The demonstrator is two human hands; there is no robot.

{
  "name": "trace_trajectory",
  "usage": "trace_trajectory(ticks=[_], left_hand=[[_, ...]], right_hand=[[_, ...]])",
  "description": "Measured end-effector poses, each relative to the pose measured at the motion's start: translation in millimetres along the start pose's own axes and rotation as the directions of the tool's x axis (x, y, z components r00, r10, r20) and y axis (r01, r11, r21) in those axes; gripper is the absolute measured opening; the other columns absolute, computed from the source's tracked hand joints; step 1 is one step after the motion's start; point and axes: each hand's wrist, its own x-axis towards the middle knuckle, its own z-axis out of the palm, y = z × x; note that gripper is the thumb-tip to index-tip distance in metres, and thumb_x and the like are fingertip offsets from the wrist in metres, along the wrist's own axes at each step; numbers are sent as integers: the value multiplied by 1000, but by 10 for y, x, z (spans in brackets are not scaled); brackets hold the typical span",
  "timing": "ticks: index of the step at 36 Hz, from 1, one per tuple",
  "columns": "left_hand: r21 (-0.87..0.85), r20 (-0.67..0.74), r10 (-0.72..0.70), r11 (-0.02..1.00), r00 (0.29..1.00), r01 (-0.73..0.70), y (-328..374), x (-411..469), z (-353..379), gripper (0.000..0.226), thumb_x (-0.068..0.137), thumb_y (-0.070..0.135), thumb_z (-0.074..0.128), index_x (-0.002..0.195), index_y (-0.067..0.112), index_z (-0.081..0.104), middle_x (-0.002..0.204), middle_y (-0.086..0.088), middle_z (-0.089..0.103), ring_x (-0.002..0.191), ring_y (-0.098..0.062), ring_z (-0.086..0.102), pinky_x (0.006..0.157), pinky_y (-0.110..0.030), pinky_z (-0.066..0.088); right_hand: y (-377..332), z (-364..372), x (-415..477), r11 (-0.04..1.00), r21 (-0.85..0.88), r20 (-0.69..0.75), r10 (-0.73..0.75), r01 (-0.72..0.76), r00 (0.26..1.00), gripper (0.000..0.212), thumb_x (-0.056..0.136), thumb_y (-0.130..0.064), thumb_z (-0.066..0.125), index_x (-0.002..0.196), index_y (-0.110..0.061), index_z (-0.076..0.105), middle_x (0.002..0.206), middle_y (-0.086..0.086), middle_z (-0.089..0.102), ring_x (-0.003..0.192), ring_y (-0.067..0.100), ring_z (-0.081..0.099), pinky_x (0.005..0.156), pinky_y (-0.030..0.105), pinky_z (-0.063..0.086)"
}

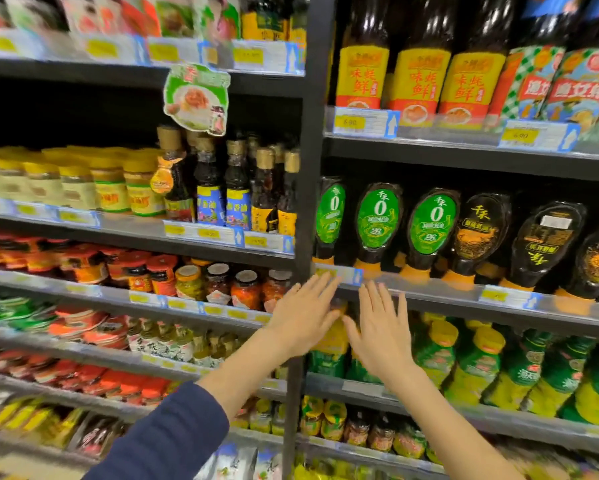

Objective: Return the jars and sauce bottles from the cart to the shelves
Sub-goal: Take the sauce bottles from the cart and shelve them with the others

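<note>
1. Both hands, the left hand (303, 318) and right hand (383, 329), are spread flat with nothing held.
2. A yellow-capped sauce bottle (336, 336) is seen between them, on the shelf (360, 388) just behind.

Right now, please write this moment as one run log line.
left hand: open, empty | right hand: open, empty | both at yellow-capped bottle | cart: unseen

Signs and packets in front of me
A cardboard promo sign (197, 98) picturing a bowl of food hangs upper left. Yellow price tags (349, 122) sit in clear strips. Red pouches (83, 327), perhaps chilli paste, lie blurred lower left.
</note>
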Motion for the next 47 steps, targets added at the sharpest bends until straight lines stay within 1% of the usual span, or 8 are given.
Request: trace_trajectory(ticks=[7,10,14,18,31,36,45,47], left_hand=[[45,25,-53,998,998,52,-788,-784,-91,60,100,41,28,151,16,7,159,-1,5,147,-16,5,119,-38,14],[65,18,-117,991,993,116,-1146,-1130,-192,62,99,44,28,151,17,7,159,0,5,147,-16,6,119,-37,14],[104,8,-216,971,976,214,-1650,-1508,-331,63,99,45,27,151,15,5,159,-2,3,147,-16,5,118,-37,16],[110,-25,-313,943,949,314,-2144,-1736,-465,65,99,47,25,151,14,4,159,-2,3,147,-16,4,118,-34,11],[111,-83,-455,880,886,462,-3459,-1684,-646,67,99,47,26,151,14,1,159,-2,-1,147,-16,3,118,-35,9],[109,-109,-451,880,886,462,-3858,-1388,-701,67,98,47,28,151,14,3,160,-2,0,147,-16,2,118,-36,7],[203,-182,-364,895,914,397,-4257,-939,-781,70,97,52,23,150,13,1,159,-4,0,147,-18,-2,118,-39,1],[205,-173,-344,904,923,375,-4347,-833,-793,71,96,53,22,151,13,1,159,-3,0,147,-18,-2,118,-41,0]], right_hand=[[-998,-83,-243,999,42,-15,-25,25,1000,61,71,-42,67,119,-4,63,124,16,62,117,32,58,93,57,43],[-1477,-158,-270,992,102,-21,-69,71,997,61,75,-42,60,124,-5,59,129,15,59,121,31,55,97,56,41],[-2048,-216,-183,961,201,32,-201,191,979,67,94,-42,41,148,-9,20,156,11,19,146,26,13,116,49,5],[-2543,-264,-38,933,234,22,-287,274,958,67,96,-44,33,150,-11,8,159,7,6,147,22,1,117,45,-2],[-3711,-34,874,883,266,-36,-391,386,920,70,96,-46,32,150,-10,3,159,7,1,147,21,-2,117,45,-4],[-3982,83,1279,898,230,-59,-372,375,926,74,85,-45,58,141,-1,36,149,18,35,139,31,32,111,56,23],[-4156,171,1708,923,165,-60,-343,348,938,75,91,-51,43,147,-5,21,155,16,21,145,30,16,115,51,3],[-4149,178,1776,932,166,-87,-311,322,946,75,89,-52,45,144,-3,30,151,18,29,142,32,25,114,53,10]])
